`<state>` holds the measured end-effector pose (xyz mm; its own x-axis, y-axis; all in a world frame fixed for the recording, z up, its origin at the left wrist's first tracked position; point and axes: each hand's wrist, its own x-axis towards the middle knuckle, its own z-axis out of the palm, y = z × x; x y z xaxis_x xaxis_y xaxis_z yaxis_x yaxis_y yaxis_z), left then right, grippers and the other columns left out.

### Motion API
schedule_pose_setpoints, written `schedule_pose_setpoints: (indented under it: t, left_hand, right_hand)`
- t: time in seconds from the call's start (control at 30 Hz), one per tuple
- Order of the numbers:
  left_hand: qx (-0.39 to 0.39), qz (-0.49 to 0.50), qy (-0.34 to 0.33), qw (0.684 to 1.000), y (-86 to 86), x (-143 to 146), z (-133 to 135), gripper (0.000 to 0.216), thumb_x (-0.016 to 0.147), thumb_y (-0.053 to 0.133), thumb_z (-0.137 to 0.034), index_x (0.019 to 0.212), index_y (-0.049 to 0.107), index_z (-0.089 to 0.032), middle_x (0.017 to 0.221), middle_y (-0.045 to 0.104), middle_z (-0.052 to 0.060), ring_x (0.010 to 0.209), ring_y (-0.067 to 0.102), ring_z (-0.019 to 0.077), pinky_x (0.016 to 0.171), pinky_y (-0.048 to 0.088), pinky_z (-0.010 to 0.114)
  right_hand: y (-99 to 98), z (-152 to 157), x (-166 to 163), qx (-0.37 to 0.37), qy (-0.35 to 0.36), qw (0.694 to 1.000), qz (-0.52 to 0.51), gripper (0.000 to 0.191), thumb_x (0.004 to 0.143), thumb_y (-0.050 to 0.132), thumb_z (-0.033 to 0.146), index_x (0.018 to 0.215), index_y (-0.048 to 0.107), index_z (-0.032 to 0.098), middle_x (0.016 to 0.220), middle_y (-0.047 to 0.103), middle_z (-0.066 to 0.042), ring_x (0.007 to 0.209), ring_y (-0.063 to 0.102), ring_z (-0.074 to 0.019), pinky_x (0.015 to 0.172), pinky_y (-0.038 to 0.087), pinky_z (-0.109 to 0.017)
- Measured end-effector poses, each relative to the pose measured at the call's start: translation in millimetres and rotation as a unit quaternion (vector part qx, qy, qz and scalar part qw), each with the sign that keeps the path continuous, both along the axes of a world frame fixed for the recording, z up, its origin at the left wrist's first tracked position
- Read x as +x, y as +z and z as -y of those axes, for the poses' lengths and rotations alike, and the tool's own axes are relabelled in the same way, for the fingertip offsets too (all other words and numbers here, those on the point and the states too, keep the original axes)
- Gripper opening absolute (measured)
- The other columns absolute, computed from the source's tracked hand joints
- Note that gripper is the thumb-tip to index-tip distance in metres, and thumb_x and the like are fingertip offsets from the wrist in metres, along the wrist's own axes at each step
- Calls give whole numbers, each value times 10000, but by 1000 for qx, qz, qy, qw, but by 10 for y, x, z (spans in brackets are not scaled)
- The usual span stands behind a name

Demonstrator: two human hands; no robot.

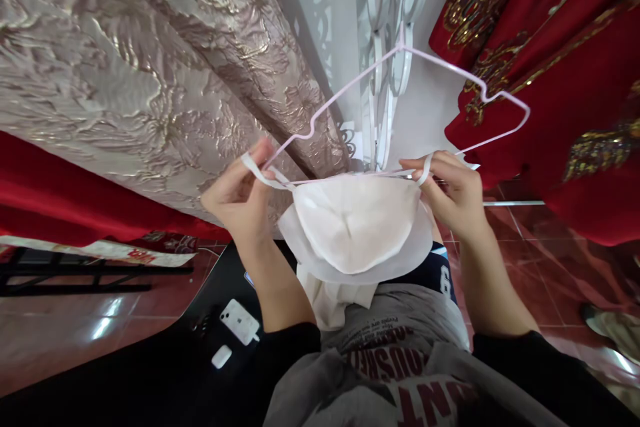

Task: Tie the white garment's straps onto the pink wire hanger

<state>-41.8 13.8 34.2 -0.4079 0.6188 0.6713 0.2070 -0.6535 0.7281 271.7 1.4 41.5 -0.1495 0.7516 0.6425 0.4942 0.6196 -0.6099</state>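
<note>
A white garment (356,223) with thin straps hangs from the lower bar of a pink wire hanger (363,69), in front of my body. My left hand (243,193) is closed at the hanger's left corner, with a white strap (267,177) looped over its fingers and thumb. My right hand (453,190) pinches near the other end of the bar, and the second strap (426,168) runs round its fingers. Sheer fabric (417,243) shows behind the garment's rounded upper part, and its lower folds fall toward my lap. The hanger's hook reaches up toward white metalwork.
Beige brocade cloth (165,80) hangs at the left, red gold-trimmed garments (530,80) at the right. White scrolled metalwork (373,80) stands between them. A phone (240,321) and a small white case (221,356) lie on a black surface (150,373). Another person's shoe (600,320) shows at the right.
</note>
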Motion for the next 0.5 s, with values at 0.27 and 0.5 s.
schedule_pose_setpoints:
  t: [0.27, 0.5]
  left_hand:
    - [-75, -214, -119, 967, 581, 193, -191, 51, 956, 760, -232, 968, 797, -198, 914, 799, 30, 777, 720, 177, 729, 551, 343]
    - [-146, -207, -29, 967, 472, 167, -244, 197, 971, 695, -152, 778, 705, -192, 664, 617, -27, 628, 541, 136, 632, 426, 287]
  right_hand:
    - [-50, 63, -39, 36, -17, 999, 1, 224, 1038, 661, 300, 1157, 848, 331, 849, 766, 1, 774, 643, -160, 824, 485, -378]
    - [-89, 50, -8, 15, 7, 1000, 18, 253, 1058, 631, 305, 1215, 828, 327, 926, 793, -11, 870, 703, -180, 876, 499, -394]
